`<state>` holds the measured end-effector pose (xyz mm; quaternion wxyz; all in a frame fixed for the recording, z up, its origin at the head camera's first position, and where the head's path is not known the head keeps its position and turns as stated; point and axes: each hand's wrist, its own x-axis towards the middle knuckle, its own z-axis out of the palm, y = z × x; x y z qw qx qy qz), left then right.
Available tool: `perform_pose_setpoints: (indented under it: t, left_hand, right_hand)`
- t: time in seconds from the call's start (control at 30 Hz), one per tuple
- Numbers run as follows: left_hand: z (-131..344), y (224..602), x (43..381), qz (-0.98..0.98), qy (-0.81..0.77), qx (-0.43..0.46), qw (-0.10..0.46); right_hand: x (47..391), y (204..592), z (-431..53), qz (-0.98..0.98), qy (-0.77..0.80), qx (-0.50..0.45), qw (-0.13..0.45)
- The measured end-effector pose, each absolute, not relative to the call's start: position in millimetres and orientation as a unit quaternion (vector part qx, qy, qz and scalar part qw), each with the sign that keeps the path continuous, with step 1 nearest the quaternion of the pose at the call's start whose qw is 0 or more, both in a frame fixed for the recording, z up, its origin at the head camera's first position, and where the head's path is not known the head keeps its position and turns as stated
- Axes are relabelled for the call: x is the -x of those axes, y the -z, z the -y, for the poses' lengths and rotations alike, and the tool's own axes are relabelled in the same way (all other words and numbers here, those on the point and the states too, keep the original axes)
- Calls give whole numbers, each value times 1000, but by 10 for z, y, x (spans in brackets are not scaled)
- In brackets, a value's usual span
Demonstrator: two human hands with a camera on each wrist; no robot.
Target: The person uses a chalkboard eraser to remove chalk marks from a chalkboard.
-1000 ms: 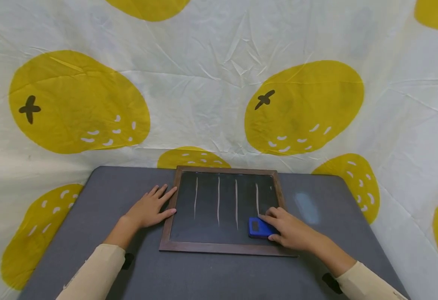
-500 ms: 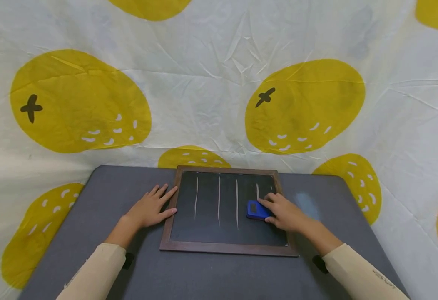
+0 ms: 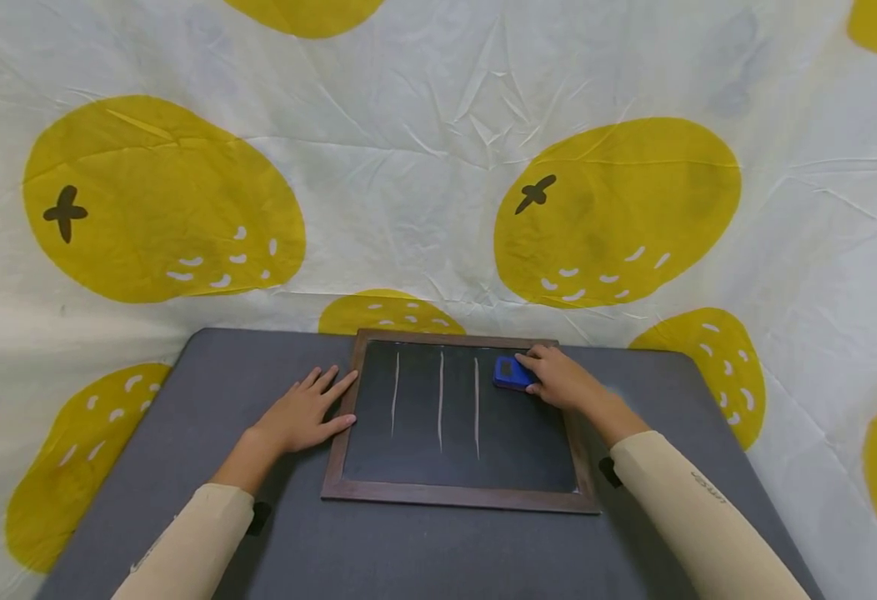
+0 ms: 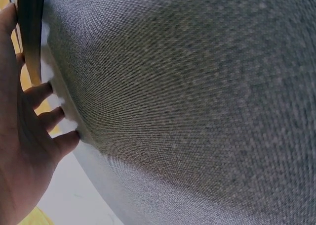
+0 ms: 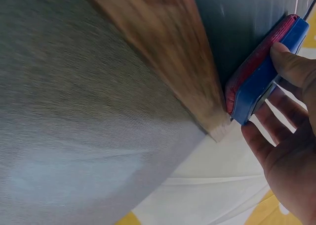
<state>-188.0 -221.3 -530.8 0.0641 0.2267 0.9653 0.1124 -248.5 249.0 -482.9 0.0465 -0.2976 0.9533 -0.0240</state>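
A dark board [image 3: 459,421] in a brown wooden frame [image 3: 344,446] lies on a grey table [image 3: 453,550], three pale upright lines [image 3: 441,408] drawn on it. A blue eraser [image 3: 512,373] with a red pad sits on the board between one and two o'clock. Its nine o'clock end is just beside the nearest line, so a slight drift that way could smear it. A push towards twelve could bump the frame, and the board might slide or turn if the steadying touch is too light.

The right hand [image 3: 561,377] grips the eraser, thumb along one side and fingertips on the other. The left hand [image 3: 305,418], at the board's nine o'clock, is spread wide and grasps nothing, its thumb and forefinger touching the frame.
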Motion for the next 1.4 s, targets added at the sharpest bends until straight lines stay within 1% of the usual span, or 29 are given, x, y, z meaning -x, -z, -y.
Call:
perform_pose_setpoints:
  t: [0.13,0.37,0.73,0.9,1.03,1.13,1.4]
  left_hand:
    - [2219,5297,1885,-966,-112,-221,68]
    - [2222,5281,1886,-967,-107,-221,70]
    - [2216,5289,1903,-966,-113,-225,64]
    - [2205,5291,1897,-967,-116,-217,69]
    - [2196,5270,1880,-968,-110,-211,76]
    - [2193,5267,1871,-968,-108,-211,80]
    - [2191,5260,1876,-968,-111,-210,79]
  right_hand:
    - [2648,4816,-2456,-957,29,281,58]
    - [2839,4849,-2450,-957,48,280,59]
    - [2857,4832,-2470,-957,73,272,74]
    - [2764,4807,-2498,-956,79,272,81]
    - [2615,4799,-2541,-952,81,281,91]
    - [2482,4813,-2576,-948,77,294,88]
    - [2059,4806,-2657,-930,89,353,55]
